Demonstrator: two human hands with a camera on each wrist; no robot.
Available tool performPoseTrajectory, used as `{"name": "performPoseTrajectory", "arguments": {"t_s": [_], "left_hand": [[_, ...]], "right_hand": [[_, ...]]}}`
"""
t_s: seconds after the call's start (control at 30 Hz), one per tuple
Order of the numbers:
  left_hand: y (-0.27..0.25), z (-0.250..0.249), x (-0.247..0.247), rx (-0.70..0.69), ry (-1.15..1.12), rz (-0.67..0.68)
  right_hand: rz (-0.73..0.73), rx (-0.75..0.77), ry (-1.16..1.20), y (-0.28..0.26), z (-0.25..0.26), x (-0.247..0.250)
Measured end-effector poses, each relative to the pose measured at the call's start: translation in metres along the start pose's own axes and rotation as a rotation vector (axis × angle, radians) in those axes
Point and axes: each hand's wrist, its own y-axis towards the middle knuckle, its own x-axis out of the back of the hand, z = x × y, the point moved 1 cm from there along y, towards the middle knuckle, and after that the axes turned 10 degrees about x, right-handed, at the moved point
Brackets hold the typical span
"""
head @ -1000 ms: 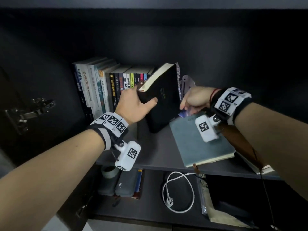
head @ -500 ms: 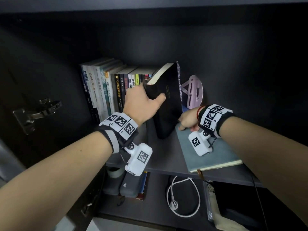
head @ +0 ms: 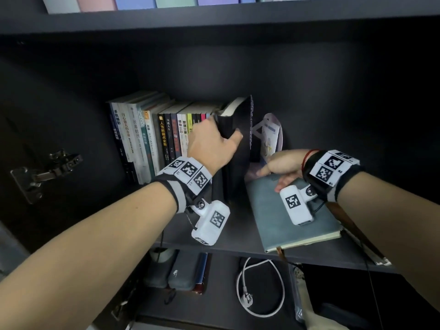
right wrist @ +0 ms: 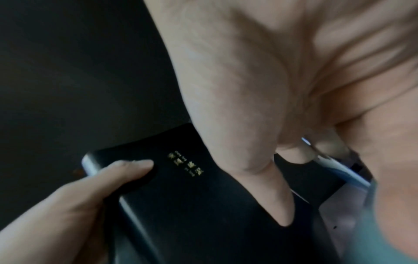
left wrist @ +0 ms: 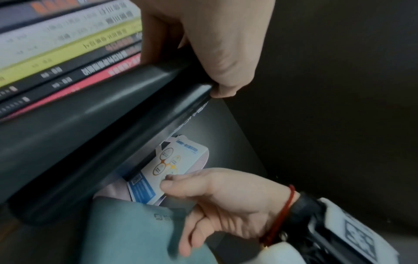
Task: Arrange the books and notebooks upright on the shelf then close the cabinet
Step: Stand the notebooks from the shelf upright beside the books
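Note:
A thick black book [head: 239,163] stands on the middle shelf [head: 238,236], leaning slightly against a row of upright books [head: 152,139]. My left hand [head: 225,131] grips its top at the spine, thumb on the cover [right wrist: 135,166]. To its right a teal notebook [head: 292,215] lies flat. My right hand [head: 263,172] pinches a blue-and-white leaflet [left wrist: 172,171] between thumb and forefinger, just behind the notebook, with its other fingers curled over the notebook's far corner [left wrist: 135,230]. A pink item [head: 269,132] leans at the back.
A brown notebook [head: 357,236] lies flat under my right forearm. A door hinge [head: 45,172] is on the left wall. The lower shelf holds a white cable [head: 259,289] and grey cases [head: 181,270]. Pastel spines [head: 166,1] line the shelf above.
The black book has tipped closer to upright against the row. My right hand dropped from beside the black book to the back edge of the teal notebook and took hold of the leaflet.

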Motion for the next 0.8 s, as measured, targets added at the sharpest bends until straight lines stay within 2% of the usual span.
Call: {"name": "performPoseTrajectory", "arguments": {"t_s": [0.23, 0.43, 0.53, 0.7, 0.8], "left_hand": [[0.017, -0.015, -0.033, 0.132, 0.004, 0.043], [0.021, -0.019, -0.041, 0.119, -0.018, 0.0], [0.019, -0.015, -0.048, 0.109, -0.004, -0.017], [0.018, -0.007, -0.054, 0.113, 0.09, 0.045], [0.026, -0.001, -0.043, 0.122, 0.084, 0.171]], "right_hand": [[-0.061, 0.018, -0.095, 0.0, -0.006, 0.0], [-0.128, 0.048, -0.144, 0.007, -0.002, 0.003], [-0.124, 0.143, -0.129, 0.013, 0.003, -0.001], [-0.1, 0.247, -0.155, 0.023, 0.018, -0.012], [-0.188, 0.337, -0.247, 0.028, 0.023, -0.016]]}}
